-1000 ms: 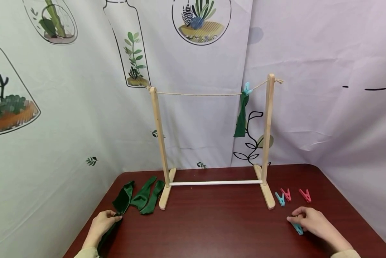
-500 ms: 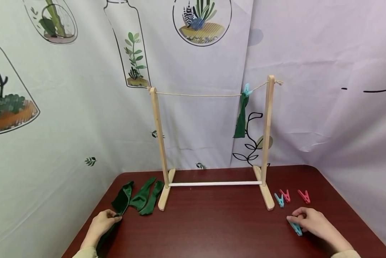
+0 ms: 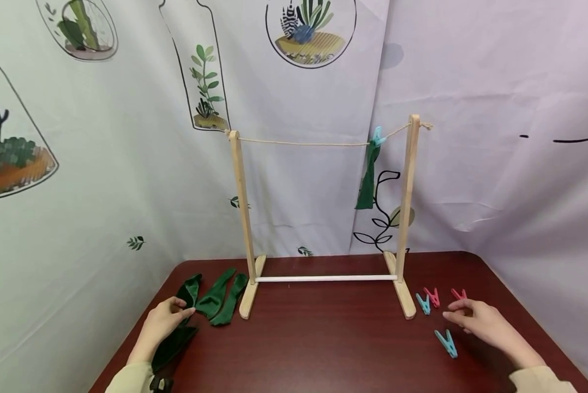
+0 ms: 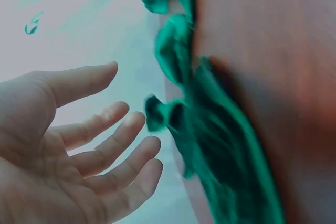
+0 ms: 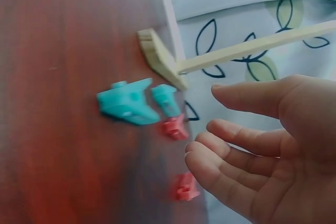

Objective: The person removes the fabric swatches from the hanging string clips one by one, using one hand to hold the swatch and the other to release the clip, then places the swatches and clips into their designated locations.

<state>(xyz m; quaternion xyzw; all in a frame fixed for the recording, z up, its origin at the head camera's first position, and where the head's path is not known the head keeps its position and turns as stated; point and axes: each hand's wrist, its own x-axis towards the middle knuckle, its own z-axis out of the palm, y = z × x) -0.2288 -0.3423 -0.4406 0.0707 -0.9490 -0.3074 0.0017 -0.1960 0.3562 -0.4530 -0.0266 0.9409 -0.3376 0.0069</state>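
My left hand (image 3: 160, 325) is raised over several dark green velvet cloth strips on the left. Its fingers are apart and hold nothing, as the left wrist view shows. The nearest strip (image 4: 231, 150) lies under the wrist and palm. On the right, my right hand (image 3: 485, 327) hovers with relaxed fingers and nothing in them. A blue clothespin (image 3: 446, 344) lies on the table just left of it. Beyond are another blue clothespin (image 3: 424, 304), a red clothespin (image 3: 432, 297) and a second red clothespin (image 5: 187, 186), partly covered by the hand in the head view.
A wooden rack (image 3: 405, 207) with a string (image 3: 299, 144) stands at the back of the dark red table (image 3: 323, 338). Near its right post hangs a green strip (image 3: 366, 183), pinned by a blue clothespin (image 3: 377, 136). A printed curtain (image 3: 304, 202) closes off the back.
My left hand has let go of the nearest green strip and moved slightly forward. The right hand has released the blue clothespin, leaving it on the table, and shifted up and right.
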